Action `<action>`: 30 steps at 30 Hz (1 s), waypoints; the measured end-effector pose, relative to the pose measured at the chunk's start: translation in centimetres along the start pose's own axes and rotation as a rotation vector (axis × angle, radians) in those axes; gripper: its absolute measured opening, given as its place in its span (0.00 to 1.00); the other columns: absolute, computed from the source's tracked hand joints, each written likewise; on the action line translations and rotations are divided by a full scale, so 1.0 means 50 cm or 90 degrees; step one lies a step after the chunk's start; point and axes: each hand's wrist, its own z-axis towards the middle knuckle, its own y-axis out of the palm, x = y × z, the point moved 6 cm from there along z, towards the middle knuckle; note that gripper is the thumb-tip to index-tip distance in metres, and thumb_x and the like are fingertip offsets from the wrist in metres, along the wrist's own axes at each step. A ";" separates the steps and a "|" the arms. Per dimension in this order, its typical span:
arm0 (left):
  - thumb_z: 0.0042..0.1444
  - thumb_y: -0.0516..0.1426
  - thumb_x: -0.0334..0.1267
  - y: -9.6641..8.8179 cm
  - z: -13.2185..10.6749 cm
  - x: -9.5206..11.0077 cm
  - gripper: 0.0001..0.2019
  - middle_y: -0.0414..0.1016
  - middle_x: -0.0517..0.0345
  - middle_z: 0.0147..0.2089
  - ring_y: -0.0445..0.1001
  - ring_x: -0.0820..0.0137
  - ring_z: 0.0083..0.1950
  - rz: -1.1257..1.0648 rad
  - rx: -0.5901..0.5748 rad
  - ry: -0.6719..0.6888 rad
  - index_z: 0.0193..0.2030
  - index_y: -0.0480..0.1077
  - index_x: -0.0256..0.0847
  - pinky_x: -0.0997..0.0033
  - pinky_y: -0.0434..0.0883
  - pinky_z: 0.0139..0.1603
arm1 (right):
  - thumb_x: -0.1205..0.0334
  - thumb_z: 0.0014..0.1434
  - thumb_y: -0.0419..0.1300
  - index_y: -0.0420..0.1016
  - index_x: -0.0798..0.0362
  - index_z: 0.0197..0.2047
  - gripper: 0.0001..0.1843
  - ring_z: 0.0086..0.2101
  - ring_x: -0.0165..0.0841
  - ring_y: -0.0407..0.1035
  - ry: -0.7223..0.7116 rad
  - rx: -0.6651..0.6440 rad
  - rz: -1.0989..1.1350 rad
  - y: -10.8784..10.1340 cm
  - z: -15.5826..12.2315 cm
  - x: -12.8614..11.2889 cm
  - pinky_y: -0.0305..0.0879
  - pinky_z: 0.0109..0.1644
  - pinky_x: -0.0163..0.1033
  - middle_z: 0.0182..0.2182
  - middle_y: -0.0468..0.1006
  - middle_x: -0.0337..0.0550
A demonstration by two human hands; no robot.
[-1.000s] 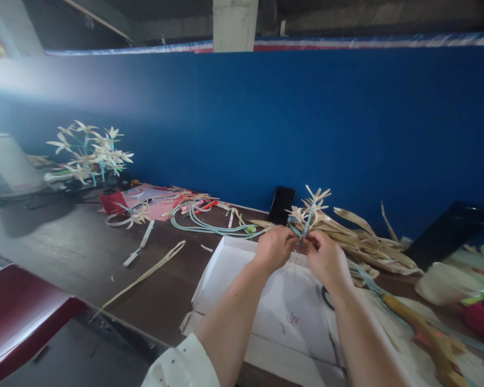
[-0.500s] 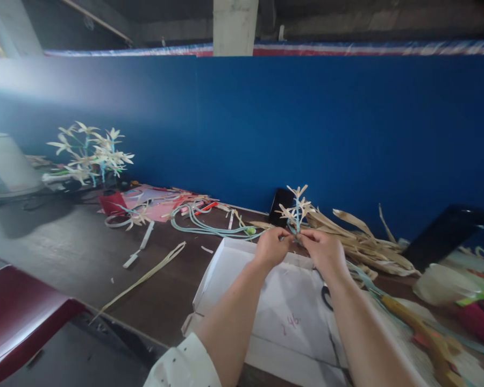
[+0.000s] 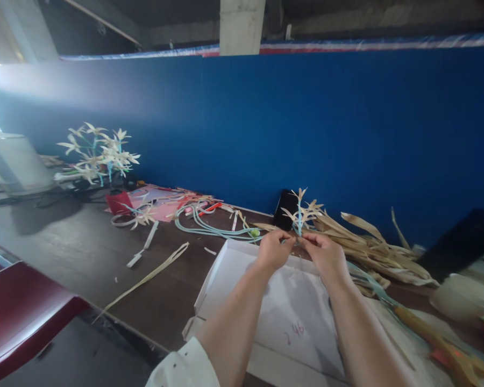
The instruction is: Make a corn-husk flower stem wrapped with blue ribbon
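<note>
My left hand [image 3: 273,250] and my right hand [image 3: 325,255] meet above the far edge of a white cardboard tray [image 3: 226,269]. Both pinch the base of a small flower sprig [image 3: 302,210] made of pale dried-leaf petals on a light blue stem. The sprig stands upright between my fingertips, its petals rising in front of a black phone [image 3: 285,208] that leans on the blue wall. A pile of dried leaf strips [image 3: 371,244] lies just right of my right hand.
A finished bunch of the same flowers [image 3: 100,153] stands far left. Light blue cords [image 3: 210,226], pink paper [image 3: 153,196] and a long pale strip [image 3: 145,279] lie on the dark table. A red chair [image 3: 20,317] sits at lower left. Scissors [image 3: 439,338] lie at right.
The sprig has tipped from leaning right to standing upright. My hands moved slightly up and away together, still holding its base. The camera drifted a little.
</note>
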 end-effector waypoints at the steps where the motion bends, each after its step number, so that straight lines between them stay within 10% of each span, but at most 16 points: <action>1: 0.50 0.55 0.41 0.001 0.000 0.000 0.09 0.75 0.59 0.29 0.69 0.73 0.32 -0.013 0.000 0.006 0.29 0.73 0.38 0.74 0.65 0.35 | 0.51 0.43 0.64 0.78 0.54 0.36 0.19 0.29 0.37 0.73 0.004 0.000 0.005 0.000 0.001 0.006 0.67 0.34 0.39 0.27 0.80 0.43; 30: 0.53 0.53 0.40 0.010 -0.012 0.019 0.09 0.76 0.58 0.35 0.70 0.72 0.35 0.057 -0.045 0.072 0.32 0.73 0.40 0.75 0.63 0.35 | 0.50 0.43 0.63 0.80 0.56 0.41 0.24 0.31 0.38 0.73 0.004 -0.024 0.089 0.008 -0.006 0.028 0.66 0.35 0.39 0.24 0.79 0.42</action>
